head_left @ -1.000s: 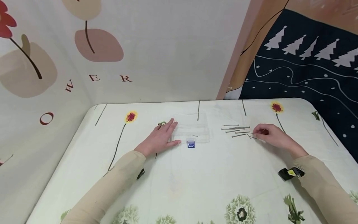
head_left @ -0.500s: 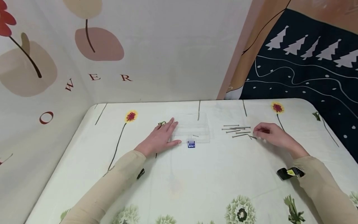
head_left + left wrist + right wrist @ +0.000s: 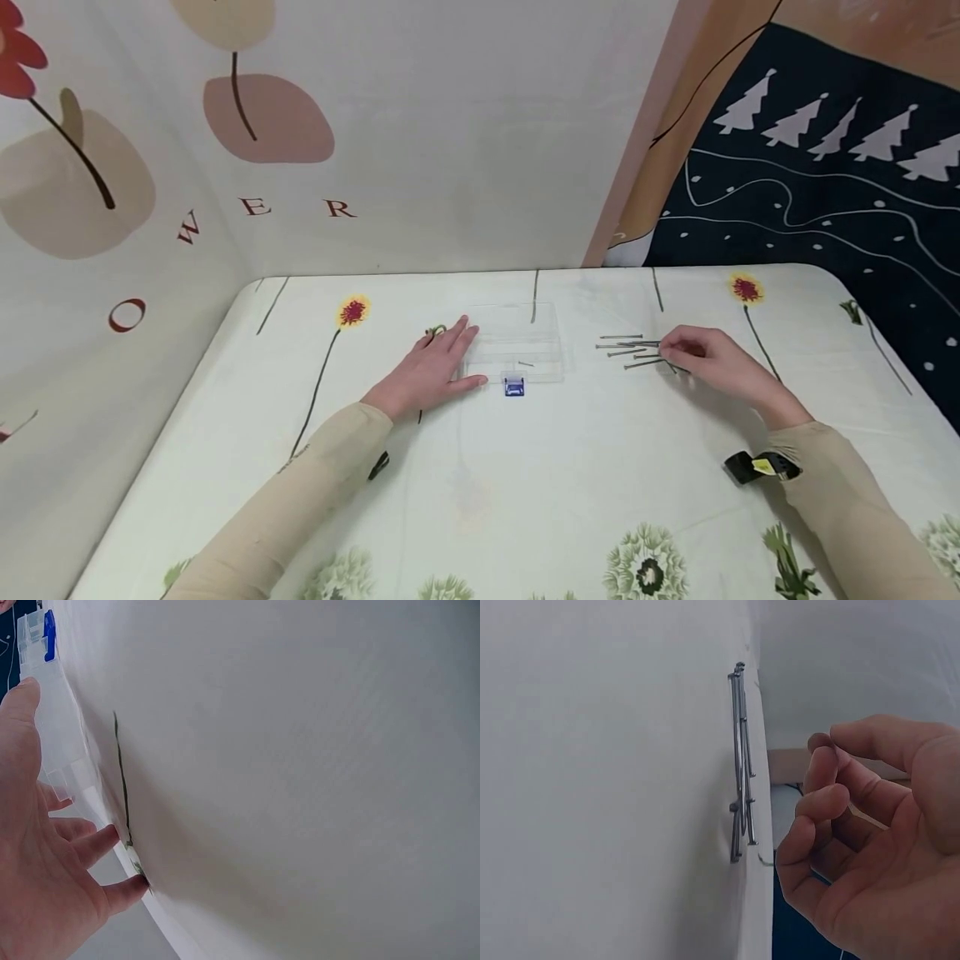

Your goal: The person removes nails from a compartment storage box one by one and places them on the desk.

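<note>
A clear plastic compartment box (image 3: 517, 337) with a blue latch (image 3: 514, 387) lies open and flat on the table. One small nail (image 3: 526, 363) rests in its front part. My left hand (image 3: 425, 372), fingers spread and fairly straight, rests at the box's left side; the left wrist view shows the thumb beside the box (image 3: 56, 712). Several long metal nails (image 3: 630, 353) lie loosely bunched to the right of the box. Over their right end is my right hand (image 3: 708, 358), fingers curled and thumb tip meeting a fingertip. No nail shows between them in the right wrist view, where the nails (image 3: 741, 750) lie apart from the hand.
A white flower-printed cloth (image 3: 555, 467) covers the table. A pale printed sheet (image 3: 465, 150) hangs behind, with a dark tree-patterned cloth (image 3: 810, 192) at the right. Each wrist wears a camera; the right one (image 3: 761, 467) shows clearly.
My right hand has shifted a little left, from beside the nails to above their right end. The left hand and the box look the same.
</note>
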The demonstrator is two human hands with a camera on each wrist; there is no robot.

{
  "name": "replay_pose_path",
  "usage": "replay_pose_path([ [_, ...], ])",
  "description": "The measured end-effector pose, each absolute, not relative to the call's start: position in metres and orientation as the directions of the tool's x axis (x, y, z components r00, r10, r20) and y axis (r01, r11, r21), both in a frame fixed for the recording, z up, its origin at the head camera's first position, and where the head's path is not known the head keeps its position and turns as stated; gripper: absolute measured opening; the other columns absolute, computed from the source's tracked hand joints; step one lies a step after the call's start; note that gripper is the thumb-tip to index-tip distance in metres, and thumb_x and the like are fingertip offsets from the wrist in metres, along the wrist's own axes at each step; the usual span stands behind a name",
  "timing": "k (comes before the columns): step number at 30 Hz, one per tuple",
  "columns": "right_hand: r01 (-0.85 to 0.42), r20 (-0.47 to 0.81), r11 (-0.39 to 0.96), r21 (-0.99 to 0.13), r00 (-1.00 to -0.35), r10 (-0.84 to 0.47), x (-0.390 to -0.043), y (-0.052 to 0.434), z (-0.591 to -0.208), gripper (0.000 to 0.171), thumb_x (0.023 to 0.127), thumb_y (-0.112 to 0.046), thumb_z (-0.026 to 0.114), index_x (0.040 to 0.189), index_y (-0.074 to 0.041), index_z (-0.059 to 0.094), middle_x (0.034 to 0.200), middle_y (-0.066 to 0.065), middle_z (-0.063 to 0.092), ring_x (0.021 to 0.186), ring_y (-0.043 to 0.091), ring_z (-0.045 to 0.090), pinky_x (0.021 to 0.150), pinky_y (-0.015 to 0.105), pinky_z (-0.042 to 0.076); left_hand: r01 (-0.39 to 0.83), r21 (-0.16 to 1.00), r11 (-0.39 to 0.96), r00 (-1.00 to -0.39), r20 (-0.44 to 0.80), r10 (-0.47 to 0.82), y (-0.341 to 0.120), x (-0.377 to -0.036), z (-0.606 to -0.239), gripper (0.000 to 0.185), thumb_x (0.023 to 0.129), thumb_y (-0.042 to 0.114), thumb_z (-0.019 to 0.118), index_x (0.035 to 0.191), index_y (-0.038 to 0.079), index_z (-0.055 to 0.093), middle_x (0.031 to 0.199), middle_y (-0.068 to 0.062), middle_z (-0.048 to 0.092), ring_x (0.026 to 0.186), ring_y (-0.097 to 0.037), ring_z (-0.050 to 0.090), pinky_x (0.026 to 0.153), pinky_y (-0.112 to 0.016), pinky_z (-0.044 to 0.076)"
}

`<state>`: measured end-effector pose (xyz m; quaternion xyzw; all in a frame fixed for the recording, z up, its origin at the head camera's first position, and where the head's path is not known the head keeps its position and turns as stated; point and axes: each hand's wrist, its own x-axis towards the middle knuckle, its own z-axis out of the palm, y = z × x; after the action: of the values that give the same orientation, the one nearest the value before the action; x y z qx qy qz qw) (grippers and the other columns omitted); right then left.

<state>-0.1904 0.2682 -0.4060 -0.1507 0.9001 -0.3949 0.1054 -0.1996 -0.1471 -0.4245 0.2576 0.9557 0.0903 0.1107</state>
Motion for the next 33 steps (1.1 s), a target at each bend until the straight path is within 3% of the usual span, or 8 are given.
replay_pose_path([
  [8,-0.211,-0.050,0.597,-0.774,-0.920,-0.390,-0.192,0.255,-0.402,0.016,0.097,-0.007,0.058,0.107,0.002,0.066,0.098,0.012,0.063,0.079,0.019,0.051,0.063,0.026,0.044,0.480,0.222,0.848,-0.840,-0.162,0.518,-0.147,-0.202,-0.427,0.085,0.095,0.059,0.047,0.155,0.007,0.017,0.160,-0.014,0.008,0.144,-0.028,0.018,0.112,-0.055,0.016],
  [23,-0.287,-0.002,0.538,-0.792,-0.881,-0.473,-0.199,0.211,-0.411,0.016,0.096,-0.004,0.057,0.107,-0.002,0.069,0.111,0.011,0.066,0.096,0.021,0.056,0.084,0.034,0.046,0.468,0.237,0.851,-0.842,-0.171,0.511,-0.147,-0.200,-0.427,0.084,0.096,0.061,0.043,0.155,0.007,0.016,0.160,-0.013,0.007,0.145,-0.028,0.017,0.112,-0.055,0.016],
  [33,-0.306,-0.003,0.520,-0.797,-0.860,-0.511,-0.201,0.190,-0.419,0.017,0.094,-0.003,0.057,0.107,-0.003,0.069,0.102,0.005,0.066,0.090,0.020,0.055,0.081,0.032,0.045,0.464,0.248,0.850,-0.843,-0.171,0.510,-0.147,-0.200,-0.427,0.082,0.096,0.061,0.041,0.155,0.009,0.016,0.161,-0.012,0.006,0.145,-0.028,0.016,0.112,-0.056,0.015],
])
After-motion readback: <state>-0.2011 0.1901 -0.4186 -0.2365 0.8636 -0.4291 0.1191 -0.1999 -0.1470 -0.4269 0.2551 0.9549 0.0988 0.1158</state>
